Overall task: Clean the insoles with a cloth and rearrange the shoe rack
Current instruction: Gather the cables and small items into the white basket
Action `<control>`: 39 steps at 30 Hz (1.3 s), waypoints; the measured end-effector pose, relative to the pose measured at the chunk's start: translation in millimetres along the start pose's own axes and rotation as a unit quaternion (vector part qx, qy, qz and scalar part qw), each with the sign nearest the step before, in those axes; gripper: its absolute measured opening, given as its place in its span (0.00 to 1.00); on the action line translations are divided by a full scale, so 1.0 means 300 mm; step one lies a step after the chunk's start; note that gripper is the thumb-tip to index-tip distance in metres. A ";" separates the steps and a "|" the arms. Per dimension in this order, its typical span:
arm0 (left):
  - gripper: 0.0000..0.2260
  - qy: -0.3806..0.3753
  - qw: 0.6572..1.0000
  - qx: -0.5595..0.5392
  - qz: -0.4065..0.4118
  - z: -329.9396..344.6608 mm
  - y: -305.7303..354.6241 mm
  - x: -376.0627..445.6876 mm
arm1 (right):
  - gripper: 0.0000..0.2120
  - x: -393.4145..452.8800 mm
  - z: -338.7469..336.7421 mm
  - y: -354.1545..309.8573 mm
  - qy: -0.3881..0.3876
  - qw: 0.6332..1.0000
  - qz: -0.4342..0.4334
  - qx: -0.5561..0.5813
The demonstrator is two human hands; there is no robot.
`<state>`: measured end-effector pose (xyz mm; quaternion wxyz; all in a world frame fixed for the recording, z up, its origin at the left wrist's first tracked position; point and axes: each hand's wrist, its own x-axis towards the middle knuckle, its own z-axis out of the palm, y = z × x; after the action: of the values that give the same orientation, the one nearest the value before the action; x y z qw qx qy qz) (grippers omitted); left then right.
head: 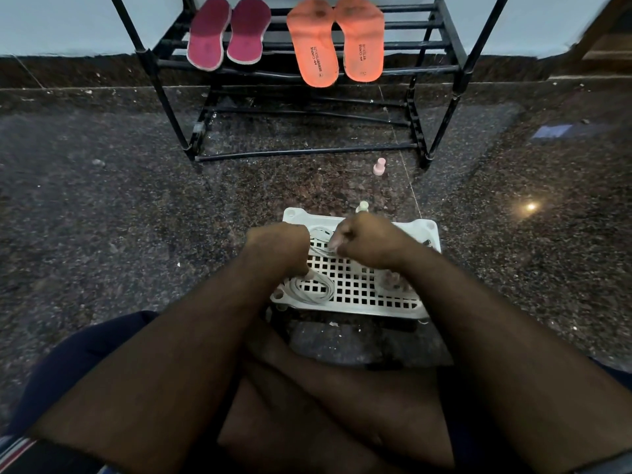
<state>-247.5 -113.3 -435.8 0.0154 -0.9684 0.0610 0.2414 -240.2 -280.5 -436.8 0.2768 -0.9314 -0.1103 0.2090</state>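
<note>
Orange insoles [337, 39], two, and two maroon insoles [227, 32] lie on the rack [444, 46]; both hands' fingers curl over white laces [313, 285].

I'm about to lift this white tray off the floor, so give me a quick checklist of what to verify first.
1. Both pairs of insoles, maroon and orange, rest on the shoe rack: ok.
2. Left hand and right hand both over the white tray: ok.
3. Firm grip on the tray: cannot tell, fingers hidden.
4. White laces lie loose on the tray: not ok, may slide.
5. Pink peg on the floor, in the path: not ok.
</note>
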 end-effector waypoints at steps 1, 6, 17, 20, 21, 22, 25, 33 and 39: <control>0.18 0.012 1.000 -0.027 -0.002 -0.007 -0.009 0.006 | 0.08 0.009 -0.024 0.028 0.049 0.999 0.021 0.002; 0.18 0.118 0.988 -0.102 -0.005 -0.013 -0.038 0.032 | 0.20 0.017 -0.112 0.158 0.161 0.973 0.141 -0.092; 0.16 0.060 0.996 -0.069 0.008 -0.013 -0.017 0.090 | 0.03 0.051 -0.079 0.214 0.086 0.981 0.148 -0.088; 0.10 0.053 0.996 -0.075 0.018 -0.009 -0.012 0.081 | 0.05 0.053 -0.070 0.221 0.072 0.979 0.154 -0.112; 0.09 0.051 0.995 -0.081 0.024 -0.005 -0.010 0.080 | 0.07 0.053 -0.067 0.221 0.065 0.977 0.158 -0.124; 0.08 0.050 0.995 -0.086 0.030 -0.001 -0.007 0.080 | 0.08 0.055 -0.065 0.221 0.061 0.976 0.164 -0.129; 0.08 0.060 0.993 -0.092 0.050 0.009 0.006 0.086 | 0.10 0.065 -0.062 0.196 0.053 0.978 0.169 -0.108; 0.03 0.065 0.987 -0.139 0.052 0.021 0.012 0.105 | 0.22 0.166 -0.022 0.070 -0.077 0.971 0.206 -0.097; 0.04 0.067 0.985 -0.152 0.055 0.025 0.005 0.116 | 0.17 0.203 0.003 0.059 -0.098 0.966 0.237 -0.043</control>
<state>-220.8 -118.3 -458.6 -0.1495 -0.9685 0.0780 0.1831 -185.0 -275.0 -467.2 0.1670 -0.9170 0.0784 0.3536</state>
